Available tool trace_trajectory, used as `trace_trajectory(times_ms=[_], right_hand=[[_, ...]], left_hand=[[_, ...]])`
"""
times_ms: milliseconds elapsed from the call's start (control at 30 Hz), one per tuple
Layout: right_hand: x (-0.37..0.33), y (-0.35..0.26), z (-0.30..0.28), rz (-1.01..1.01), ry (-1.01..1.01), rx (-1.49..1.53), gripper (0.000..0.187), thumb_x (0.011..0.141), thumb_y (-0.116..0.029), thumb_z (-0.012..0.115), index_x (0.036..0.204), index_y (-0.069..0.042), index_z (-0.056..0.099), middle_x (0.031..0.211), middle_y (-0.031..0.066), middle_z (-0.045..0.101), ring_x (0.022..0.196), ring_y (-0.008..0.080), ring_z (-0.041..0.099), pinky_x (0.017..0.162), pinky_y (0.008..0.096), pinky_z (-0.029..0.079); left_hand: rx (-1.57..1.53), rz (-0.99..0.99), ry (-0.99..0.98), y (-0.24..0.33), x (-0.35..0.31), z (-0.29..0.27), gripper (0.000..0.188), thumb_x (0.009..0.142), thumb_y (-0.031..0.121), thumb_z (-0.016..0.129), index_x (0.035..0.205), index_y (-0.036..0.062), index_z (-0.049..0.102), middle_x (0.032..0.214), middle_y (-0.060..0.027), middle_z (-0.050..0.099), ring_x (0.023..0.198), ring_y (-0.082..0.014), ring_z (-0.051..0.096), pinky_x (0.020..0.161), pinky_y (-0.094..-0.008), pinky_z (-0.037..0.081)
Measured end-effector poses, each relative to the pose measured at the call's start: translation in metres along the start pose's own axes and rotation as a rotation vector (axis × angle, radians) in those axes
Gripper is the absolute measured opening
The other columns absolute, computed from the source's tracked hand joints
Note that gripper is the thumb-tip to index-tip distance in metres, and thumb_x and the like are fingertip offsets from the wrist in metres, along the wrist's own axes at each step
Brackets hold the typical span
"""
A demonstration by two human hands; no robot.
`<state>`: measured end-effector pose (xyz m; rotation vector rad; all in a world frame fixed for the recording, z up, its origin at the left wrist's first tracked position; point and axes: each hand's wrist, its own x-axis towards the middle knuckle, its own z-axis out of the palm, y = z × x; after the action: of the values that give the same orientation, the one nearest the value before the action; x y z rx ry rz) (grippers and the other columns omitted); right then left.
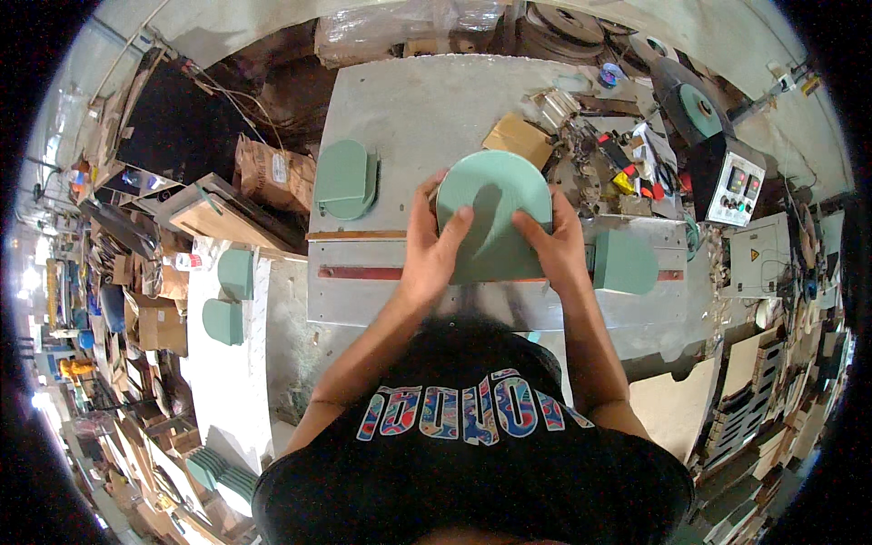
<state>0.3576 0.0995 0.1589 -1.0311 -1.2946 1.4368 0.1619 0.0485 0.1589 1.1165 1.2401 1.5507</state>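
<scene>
A pale green panel with one rounded end and one straight edge is held up in front of me above the metal worktable. My left hand grips its left side, thumb on the face and fingers round the edge. On the opposite side my right hand holds it the same way. Both thumbs point inward across the face. Just right of my right hand, similar green panels rest on the table's near part. More green panels lie stacked at the table's left.
Tools and scraps clutter the back right beside a cardboard piece. A control box stands right, near a green roll. A red strip crosses the table's near part. Left, a white side table bears several green panels.
</scene>
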Motion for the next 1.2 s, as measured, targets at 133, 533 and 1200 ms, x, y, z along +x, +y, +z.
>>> trace_trajectory(times_ms=[133, 533, 1200], right_hand=[[-0.016, 0.013, -0.016, -0.025, -0.118, -0.164, 0.036, 0.096, -0.009, 0.082, 0.124, -0.004, 0.061, 0.106, 0.0026, 0.068, 0.097, 0.0133, 0.062, 0.087, 0.0324, 0.054], [-0.029, -0.017, -0.018, -0.064, 0.115, 0.164, 0.017, 0.102, -0.009, 0.076, 0.113, -0.006, 0.064, 0.102, -0.0004, 0.07, 0.092, 0.0075, 0.06, 0.082, 0.0264, 0.049], [-0.016, -0.017, -0.008, 0.035, 0.223, 0.331, 0.019, 0.101, -0.016, 0.079, 0.112, -0.006, 0.066, 0.104, 0.0048, 0.075, 0.09, 0.0124, 0.067, 0.082, 0.0301, 0.054]], left_hand=[[0.125, 0.085, -0.139, 0.024, 0.038, -0.004, 0.061, 0.113, 0.043, 0.058, 0.157, 0.0028, 0.046, 0.131, -0.0114, 0.065, 0.114, -0.0204, 0.061, 0.103, -0.0376, 0.05], [0.437, 0.094, -0.234, 0.042, 0.047, 0.009, 0.052, 0.119, 0.041, 0.042, 0.126, -0.0014, 0.071, 0.095, -0.0181, 0.074, 0.09, -0.0253, 0.072, 0.084, -0.0382, 0.055], [0.353, 0.058, -0.168, 0.027, -0.001, -0.012, 0.042, 0.115, 0.021, 0.05, 0.148, -0.006, 0.058, 0.122, -0.0144, 0.073, 0.113, -0.0174, 0.065, 0.102, -0.0334, 0.051]])
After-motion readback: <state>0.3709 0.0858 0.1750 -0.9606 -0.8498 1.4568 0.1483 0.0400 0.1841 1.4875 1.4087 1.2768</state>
